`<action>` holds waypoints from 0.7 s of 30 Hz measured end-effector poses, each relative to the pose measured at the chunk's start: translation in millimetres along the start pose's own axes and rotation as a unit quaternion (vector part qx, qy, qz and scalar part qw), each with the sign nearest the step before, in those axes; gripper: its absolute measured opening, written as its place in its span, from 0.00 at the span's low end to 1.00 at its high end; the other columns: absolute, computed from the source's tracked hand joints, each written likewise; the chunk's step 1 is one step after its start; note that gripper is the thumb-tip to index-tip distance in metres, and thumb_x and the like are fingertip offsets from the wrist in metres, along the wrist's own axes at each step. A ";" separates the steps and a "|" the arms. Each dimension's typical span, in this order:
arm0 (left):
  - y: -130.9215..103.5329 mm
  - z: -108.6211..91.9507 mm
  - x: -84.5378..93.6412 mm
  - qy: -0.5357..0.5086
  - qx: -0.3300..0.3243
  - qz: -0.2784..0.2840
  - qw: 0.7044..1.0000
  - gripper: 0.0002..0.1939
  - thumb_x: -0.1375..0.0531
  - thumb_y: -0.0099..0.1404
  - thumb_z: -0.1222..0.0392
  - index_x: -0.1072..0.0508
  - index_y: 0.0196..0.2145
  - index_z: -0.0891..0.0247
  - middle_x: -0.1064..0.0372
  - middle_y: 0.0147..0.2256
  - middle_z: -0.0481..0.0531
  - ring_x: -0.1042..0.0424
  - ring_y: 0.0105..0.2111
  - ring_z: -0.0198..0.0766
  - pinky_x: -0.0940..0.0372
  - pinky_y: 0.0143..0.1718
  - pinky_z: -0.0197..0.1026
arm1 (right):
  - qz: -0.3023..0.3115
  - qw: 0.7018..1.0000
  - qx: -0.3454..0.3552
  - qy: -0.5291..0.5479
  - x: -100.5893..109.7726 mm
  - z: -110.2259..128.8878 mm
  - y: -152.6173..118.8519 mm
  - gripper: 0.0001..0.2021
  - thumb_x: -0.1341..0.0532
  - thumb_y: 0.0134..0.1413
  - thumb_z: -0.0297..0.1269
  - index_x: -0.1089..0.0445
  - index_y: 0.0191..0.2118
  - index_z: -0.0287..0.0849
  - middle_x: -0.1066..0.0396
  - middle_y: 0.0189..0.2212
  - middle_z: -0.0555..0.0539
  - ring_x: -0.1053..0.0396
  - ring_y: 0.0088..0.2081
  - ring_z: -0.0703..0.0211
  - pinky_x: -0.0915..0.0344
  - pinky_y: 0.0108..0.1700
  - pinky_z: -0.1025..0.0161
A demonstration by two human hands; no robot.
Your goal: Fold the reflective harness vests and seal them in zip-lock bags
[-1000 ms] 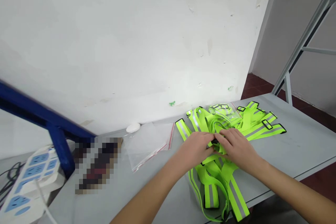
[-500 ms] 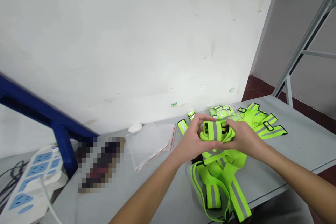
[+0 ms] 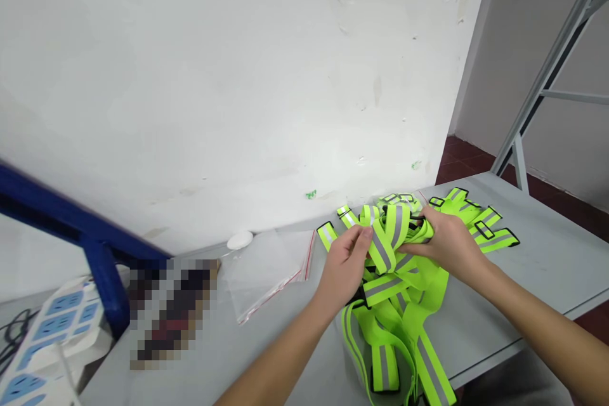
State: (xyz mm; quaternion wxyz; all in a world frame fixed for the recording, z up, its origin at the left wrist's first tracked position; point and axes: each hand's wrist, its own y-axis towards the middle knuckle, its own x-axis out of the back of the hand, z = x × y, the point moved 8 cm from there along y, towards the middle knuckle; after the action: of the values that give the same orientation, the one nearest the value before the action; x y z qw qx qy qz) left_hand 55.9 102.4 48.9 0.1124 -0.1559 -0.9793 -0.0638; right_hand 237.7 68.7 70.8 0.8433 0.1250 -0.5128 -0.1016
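Note:
Between my hands is a folded bundle of neon yellow-green reflective strap (image 3: 398, 223) with a grey stripe down its middle. My right hand (image 3: 445, 238) grips the bundle from the right side, thumb and fingers around it. With thumb and fingertips, my left hand (image 3: 345, 260) pinches a loop of the same strap that hangs out on the left. Below both hands lies a heap of loose reflective straps (image 3: 404, 323) with black buckles, running toward the table's front edge. Behind the bundle, partly hidden, is a clear bag of packed straps (image 3: 394, 198).
More reflective straps (image 3: 476, 219) lie at the back right. Clear zip bags (image 3: 271, 269) with red seals and a white round object (image 3: 240, 240) are left of my hands. A power strip (image 3: 57, 330) and blue metal frame (image 3: 102, 266) stand far left, by a pixelated item (image 3: 174, 311).
My left hand has shifted from clasping the bundle's left side to pinching a strap loop, which now hangs out from the bundle. My right hand still holds the bundle. The view shifts slightly.

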 end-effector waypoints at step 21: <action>-23.8 -8.4 -7.6 -0.256 0.152 -0.014 0.955 0.31 0.34 0.57 0.54 0.39 0.57 0.53 0.28 0.31 0.46 0.28 0.37 0.37 0.35 0.39 0.41 | -0.174 0.941 0.198 -0.211 19.5 23.8 -10.2 0.15 0.44 0.61 0.45 0.41 0.25 0.44 0.38 0.20 0.49 0.43 0.21 0.59 0.55 0.25 0.63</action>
State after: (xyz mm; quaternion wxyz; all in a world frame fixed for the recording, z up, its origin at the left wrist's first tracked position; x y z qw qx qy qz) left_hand 57.0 76.4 53.0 -0.1210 -0.1341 -0.9755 0.1259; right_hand 224.9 50.6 94.5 0.6433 0.3522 -0.6589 -0.1673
